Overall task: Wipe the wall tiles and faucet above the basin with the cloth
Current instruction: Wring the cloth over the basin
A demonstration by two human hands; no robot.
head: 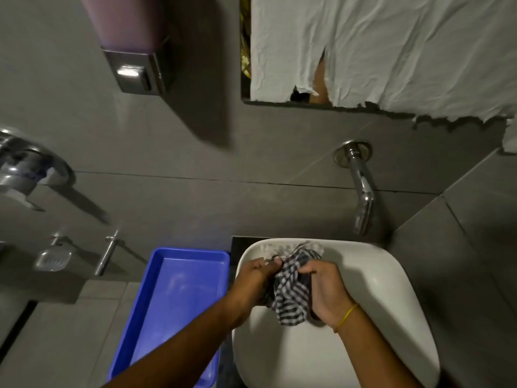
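Note:
A black-and-white checked cloth (291,289) is bunched over the white basin (391,317). My left hand (251,281) grips its left side and my right hand (326,292), with a yellow band at the wrist, grips its right side. A chrome faucet (361,189) juts from the grey wall tiles (223,152) above the basin's back rim, well clear of both hands.
A blue plastic tray (181,289) lies left of the basin. A soap dispenser (131,46) hangs on the wall at upper left. A mirror covered with torn white paper (391,51) is above the faucet. A soap dish (53,257) and chrome fittings (25,163) sit at far left.

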